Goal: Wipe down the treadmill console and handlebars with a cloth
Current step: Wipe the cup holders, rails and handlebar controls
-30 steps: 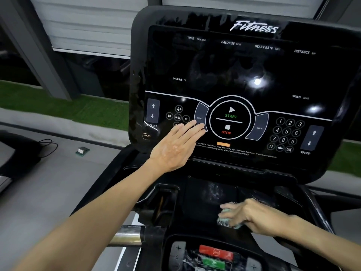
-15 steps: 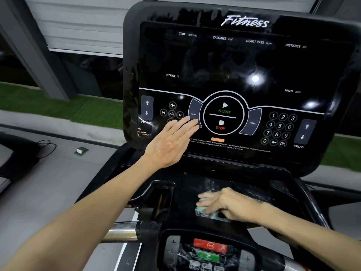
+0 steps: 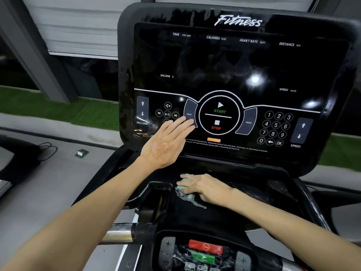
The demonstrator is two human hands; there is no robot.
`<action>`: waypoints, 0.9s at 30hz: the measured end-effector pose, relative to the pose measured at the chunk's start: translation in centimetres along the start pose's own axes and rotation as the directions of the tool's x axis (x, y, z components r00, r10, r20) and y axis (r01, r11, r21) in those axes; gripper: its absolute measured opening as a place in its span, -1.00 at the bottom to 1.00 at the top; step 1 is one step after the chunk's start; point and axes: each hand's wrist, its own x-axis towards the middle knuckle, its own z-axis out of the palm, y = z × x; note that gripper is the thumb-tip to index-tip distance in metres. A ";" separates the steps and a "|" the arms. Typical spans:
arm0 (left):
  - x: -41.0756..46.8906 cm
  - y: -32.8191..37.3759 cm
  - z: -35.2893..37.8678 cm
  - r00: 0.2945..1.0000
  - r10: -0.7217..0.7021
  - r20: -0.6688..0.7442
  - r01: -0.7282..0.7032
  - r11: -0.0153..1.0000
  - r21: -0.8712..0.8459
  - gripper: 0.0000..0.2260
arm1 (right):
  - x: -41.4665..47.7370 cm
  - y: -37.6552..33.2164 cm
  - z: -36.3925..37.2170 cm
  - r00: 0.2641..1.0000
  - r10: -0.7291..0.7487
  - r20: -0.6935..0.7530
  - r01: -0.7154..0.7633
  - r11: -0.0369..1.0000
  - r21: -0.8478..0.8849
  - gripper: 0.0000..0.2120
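Note:
A glossy black treadmill console (image 3: 230, 71) fills the upper middle, with wet streaks on its frame. My left hand (image 3: 168, 143) lies flat and open on its lower left corner, fingertips at the PROG button. Below the console is a black tray shelf (image 3: 195, 218). My right hand (image 3: 203, 187) presses a pale green cloth (image 3: 184, 189) onto the shelf's left part, beside the cup holder (image 3: 156, 194). A chrome handlebar (image 3: 119, 232) sticks out at lower left. Most of the cloth is hidden under my fingers.
A lower control pad (image 3: 203, 253) with red and green buttons sits at the bottom middle. A grey floor, a small box (image 3: 81, 153) and a black cable (image 3: 46, 151) lie to the left. Green turf and a grey pillar (image 3: 35, 55) are behind.
My right hand has slid the cloth leftwards across the shelf, toward the cup holder. My left hand has stayed flat on the console's lower left.

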 end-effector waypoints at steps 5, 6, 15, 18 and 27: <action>0.0 -0.1 0.1 1.000 -0.003 0.009 0.003 1.000 0.000 -0.57 | -4.5 0.1 -0.2 0.998 0.056 -0.041 -0.057 0.998 -0.040 -0.34; 0.0 -0.1 0.1 1.000 -0.003 0.012 0.003 1.000 0.001 -0.57 | -5.9 0.2 -0.5 0.995 0.091 -0.051 -0.093 0.995 -0.043 -0.33; 0.0 -0.2 0.2 1.000 0.006 0.011 -0.005 1.000 -0.010 -0.58 | -10.5 -2.4 -2.4 0.935 0.342 0.095 -0.323 0.931 -0.169 -0.55; 0.0 -0.2 0.2 1.000 0.007 0.005 -0.007 1.000 -0.013 -0.58 | -10.9 -4.2 -3.5 0.874 0.467 0.134 -0.460 0.884 -0.084 -0.46; 0.1 -0.1 0.1 1.000 0.006 0.003 -0.006 1.000 -0.006 -0.58 | -8.4 -2.4 0.0 0.818 0.574 -0.042 -0.573 0.806 -0.150 -0.53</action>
